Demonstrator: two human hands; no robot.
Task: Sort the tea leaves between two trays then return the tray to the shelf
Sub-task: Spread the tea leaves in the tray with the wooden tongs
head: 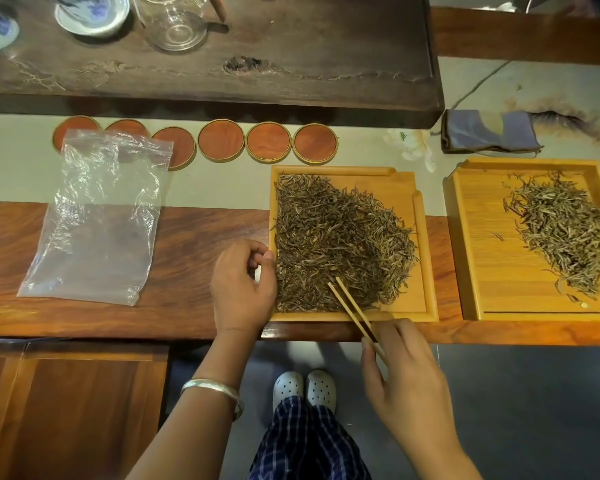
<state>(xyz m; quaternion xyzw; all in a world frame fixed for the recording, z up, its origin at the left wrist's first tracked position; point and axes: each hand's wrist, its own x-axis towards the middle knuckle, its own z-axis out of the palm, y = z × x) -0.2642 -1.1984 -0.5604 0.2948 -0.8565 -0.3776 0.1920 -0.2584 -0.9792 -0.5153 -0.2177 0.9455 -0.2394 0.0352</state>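
Two pale wooden trays lie on the table. The nearer tray [421, 258] holds a wide heap of dark tea leaves [336, 237]. The right tray [478, 258] holds a smaller, paler pile of leaves [565, 233]. My left hand [241, 289] grips the left edge of the nearer tray, thumb on the rim. My right hand [402, 372] holds a pair of bamboo tweezers [350, 306] whose tips rest in the leaves at the tray's front.
A clear plastic bag [97, 216] lies left of the trays. Several round wooden coasters [267, 145] line the back. A dark tea board [257, 74] carries cups and a glass pitcher [179, 26]. A folded grey cloth [485, 131] sits behind the right tray.
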